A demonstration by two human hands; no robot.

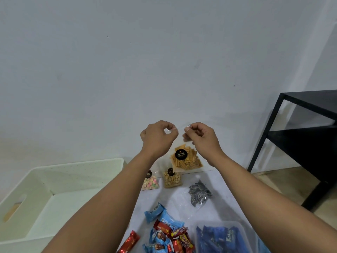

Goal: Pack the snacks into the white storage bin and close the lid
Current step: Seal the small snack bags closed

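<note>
A clear bag of orange stick snacks [186, 160] with a round black label hangs in the air in front of the wall. My left hand [158, 136] pinches its top left corner and my right hand [199, 135] pinches its top right corner. The white storage bin [36, 194] stands open at the lower left, with nothing visible inside. On the white surface below lie a bag of pastel marshmallows [149, 182], a bag of round beige snacks [172, 178], a bag of dark spiral sweets [199, 194] and a heap of red and blue wrapped bars [166, 232].
A clear tub of blue packets [221, 238] sits at the bottom right. A black metal shelf [300, 136] stands on the right beside the wall. The bin's lid is not in view.
</note>
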